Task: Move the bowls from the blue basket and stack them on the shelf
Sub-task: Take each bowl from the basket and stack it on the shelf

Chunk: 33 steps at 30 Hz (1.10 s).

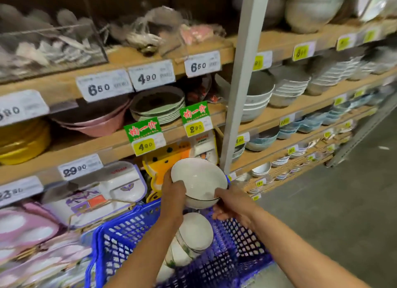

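A small stack of white bowls (198,181) with a dark rim line is held above the blue basket (120,242), tilted with the opening toward me. My left hand (173,196) grips its left side, thumb over the rim. My right hand (231,204) holds the right side and underside. More white bowls (193,234) lie on their sides inside the basket, below my hands. The wooden shelf (285,113) to the right carries stacks of white bowls (255,103).
A grey metal upright (240,90) splits the shelving just behind the held bowls. Price tags line the shelf edges. Pink and white divided trays (92,193) sit left of the basket, an orange plate (163,165) behind. Grey concrete floor (343,201) lies to the right.
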Available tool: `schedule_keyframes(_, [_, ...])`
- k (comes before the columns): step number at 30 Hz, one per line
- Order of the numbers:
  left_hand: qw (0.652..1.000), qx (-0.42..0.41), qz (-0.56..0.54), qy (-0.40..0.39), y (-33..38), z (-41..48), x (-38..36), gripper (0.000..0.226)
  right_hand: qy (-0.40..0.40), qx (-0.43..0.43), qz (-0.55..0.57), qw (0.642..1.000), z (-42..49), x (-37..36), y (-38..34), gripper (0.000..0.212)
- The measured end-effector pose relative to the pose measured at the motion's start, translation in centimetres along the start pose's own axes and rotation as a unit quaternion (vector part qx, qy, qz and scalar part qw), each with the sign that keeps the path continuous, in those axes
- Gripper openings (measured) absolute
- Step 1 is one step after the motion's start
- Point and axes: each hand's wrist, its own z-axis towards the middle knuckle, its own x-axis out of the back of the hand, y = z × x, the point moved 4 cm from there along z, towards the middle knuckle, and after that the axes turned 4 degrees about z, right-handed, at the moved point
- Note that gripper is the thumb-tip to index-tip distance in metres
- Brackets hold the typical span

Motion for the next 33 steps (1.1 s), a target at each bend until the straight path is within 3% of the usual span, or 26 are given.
schedule_keyframes(4, [1.000,-0.010,-0.002,0.007,3.6,-0.9,0.7,0.057,0.012,0.051,-0.019,0.998,-3.2,-0.1,-2.7,0.016])
schedule_keyframes(8, [0.998,-0.039,-0.048,-0.027,7.4,-3.2,-0.2,0.057,0.055,0.122,0.011,0.991,-5.0,1.1,-4.9,0.031])
schedule_keyframes(15, [0.993,-0.017,-0.105,-0.060,10.4,-7.1,-3.5,0.048,-0.041,0.202,0.209,0.956,-7.6,4.1,-8.7,0.042])
schedule_keyframes(20, [0.991,-0.015,-0.124,-0.057,12.2,-9.4,-8.8,0.045,-0.050,0.238,0.247,0.938,-9.4,9.1,-10.9,0.046])
schedule_keyframes(27, [0.987,-0.020,-0.148,-0.052,14.0,-12.2,-19.1,0.035,0.021,0.247,0.229,0.941,-11.6,19.2,-14.7,0.051])
schedule_keyframes(33, [0.985,-0.026,-0.155,-0.076,15.5,-13.2,-26.3,0.048,0.026,0.260,0.221,0.940,-13.1,26.2,-18.0,0.054])
